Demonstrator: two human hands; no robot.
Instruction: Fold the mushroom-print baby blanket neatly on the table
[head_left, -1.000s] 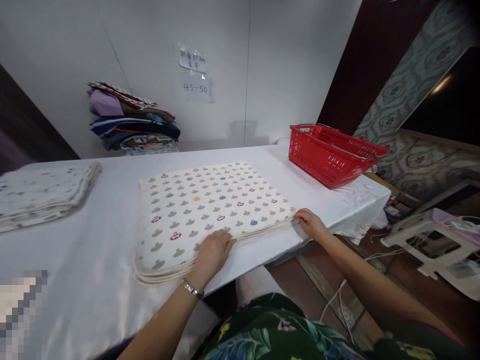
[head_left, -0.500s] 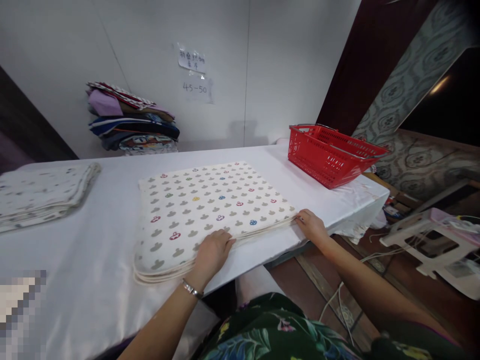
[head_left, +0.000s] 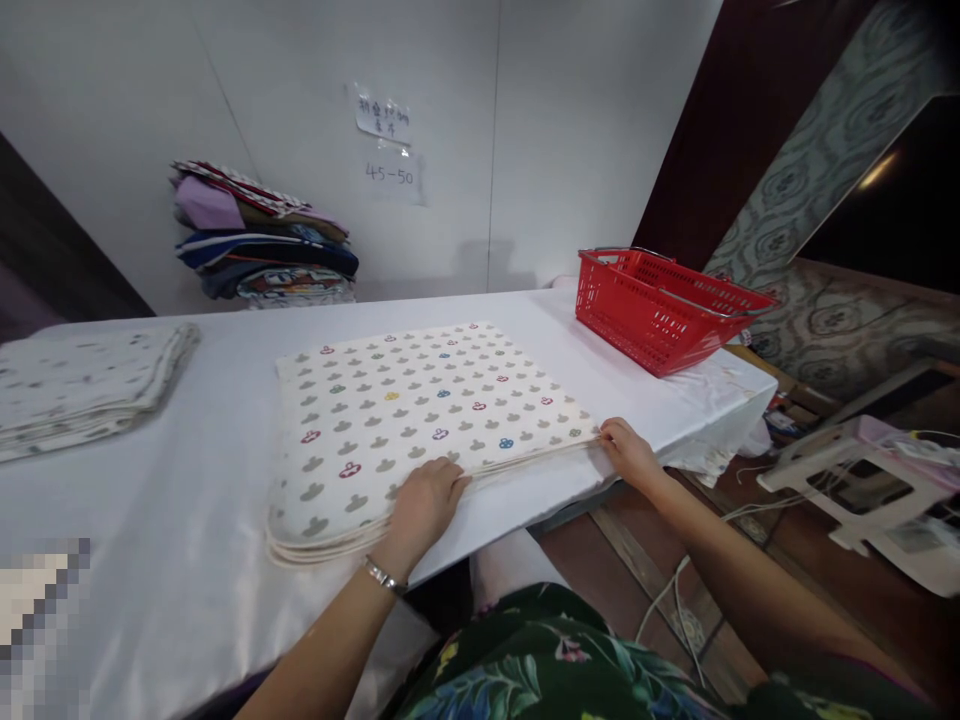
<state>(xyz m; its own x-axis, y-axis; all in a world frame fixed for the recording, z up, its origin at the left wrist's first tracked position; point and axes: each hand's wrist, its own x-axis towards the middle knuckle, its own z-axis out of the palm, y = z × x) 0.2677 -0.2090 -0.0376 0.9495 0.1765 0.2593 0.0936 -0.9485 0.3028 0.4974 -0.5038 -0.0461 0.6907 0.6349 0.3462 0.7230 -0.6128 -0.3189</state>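
A stack of white cloths (head_left: 420, 420), printed with grey mushroom shapes and a few coloured ones, lies flat on the table before me. My left hand (head_left: 429, 502) rests on its near edge around the middle, with fingers bent over the top and the thumb toward the edge. At the stack's near right corner, my right hand (head_left: 624, 448) pinches the edge of the cloth between thumb and fingers. Several layers show along the near left side. How many layers each hand grips is hidden.
A red plastic basket (head_left: 660, 320) stands at the table's right end. Another folded white cloth stack (head_left: 82, 385) lies at the left. Folded coloured fabrics (head_left: 262, 245) are piled against the wall. Right of the table, a white plastic stool (head_left: 877, 490) and cables occupy the floor.
My right hand has shifted slightly to the right, drawing the corner of the cloth with it. The left hand stays on the near edge.
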